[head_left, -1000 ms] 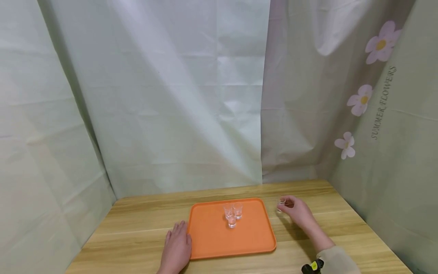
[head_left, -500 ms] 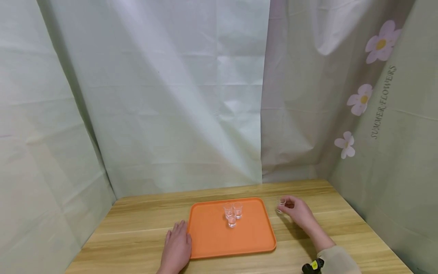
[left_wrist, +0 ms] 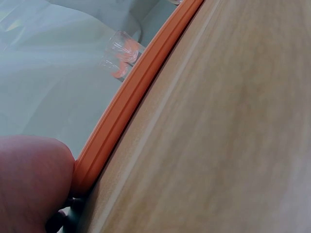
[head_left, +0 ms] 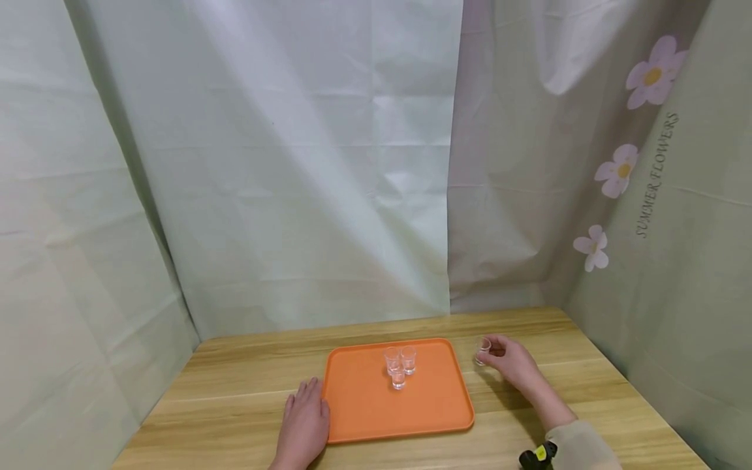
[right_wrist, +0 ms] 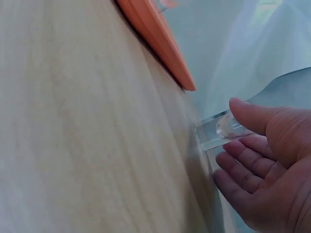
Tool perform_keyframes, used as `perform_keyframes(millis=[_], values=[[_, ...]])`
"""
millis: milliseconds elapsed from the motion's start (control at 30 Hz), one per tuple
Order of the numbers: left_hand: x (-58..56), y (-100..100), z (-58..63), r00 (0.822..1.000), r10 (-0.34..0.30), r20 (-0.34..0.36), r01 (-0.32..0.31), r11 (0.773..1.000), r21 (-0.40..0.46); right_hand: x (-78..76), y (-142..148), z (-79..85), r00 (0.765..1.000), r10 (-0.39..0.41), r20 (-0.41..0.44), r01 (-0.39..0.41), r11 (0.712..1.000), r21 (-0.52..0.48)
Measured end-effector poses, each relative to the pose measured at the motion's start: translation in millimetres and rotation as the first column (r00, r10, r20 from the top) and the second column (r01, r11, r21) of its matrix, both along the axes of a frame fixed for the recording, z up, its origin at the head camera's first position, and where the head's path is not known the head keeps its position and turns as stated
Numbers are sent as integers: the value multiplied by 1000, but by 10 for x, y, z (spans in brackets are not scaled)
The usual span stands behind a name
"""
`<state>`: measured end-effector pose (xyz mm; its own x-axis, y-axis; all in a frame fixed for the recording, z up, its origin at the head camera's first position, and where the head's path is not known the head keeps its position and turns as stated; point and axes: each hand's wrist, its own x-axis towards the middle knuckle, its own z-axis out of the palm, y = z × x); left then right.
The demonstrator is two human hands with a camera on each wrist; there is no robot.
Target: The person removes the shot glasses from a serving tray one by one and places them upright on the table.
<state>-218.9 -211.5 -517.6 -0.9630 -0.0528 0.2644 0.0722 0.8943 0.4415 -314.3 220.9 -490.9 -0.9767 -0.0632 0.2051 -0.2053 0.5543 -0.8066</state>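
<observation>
In the head view three small clear shot glasses [head_left: 398, 379] stand close together on the orange tray [head_left: 364, 411]. My left hand [head_left: 303, 424] lies on the table at the tray's left edge, fingers straight, its thumb side touching the rim. The left wrist view shows part of this hand [left_wrist: 34, 184] against the tray's orange side [left_wrist: 131, 92]. Right of the tray, my right hand [head_left: 512, 363] holds another clear shot glass [head_left: 482, 353] between thumb and fingers. This glass [right_wrist: 214, 132] stands at the tabletop in the right wrist view, partly covered by the hand [right_wrist: 267, 165].
The wood-grain table [head_left: 247, 378] is bordered at the back and both sides by pale hanging cloth [head_left: 305, 196]. Printed flowers [head_left: 617, 171] mark the right side cloth. A black strap device [head_left: 537, 455] sits at the right wrist.
</observation>
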Motion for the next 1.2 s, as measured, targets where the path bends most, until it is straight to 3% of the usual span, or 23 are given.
perform_keyframes(millis=[300, 633, 933, 1200], values=[[-12, -12, 5, 1000, 11, 8, -11, 1000, -5, 35, -98, 178, 998, 32, -49, -31, 999, 27], [-5, -11, 13, 1000, -4, -24, 4, 1000, -1, 99, -561, 336, 990, 131, -51, -133, 990, -54], [-5, -10, 18, 1000, -1, -17, 1, 1000, 0, 32, -999, 210, 968, 237, -76, -242, 968, -64], [4, 12, 1, 1000, 0, -23, 1, 1000, 9, -35, -1154, 19, 960, 279, -27, -281, 951, -132]])
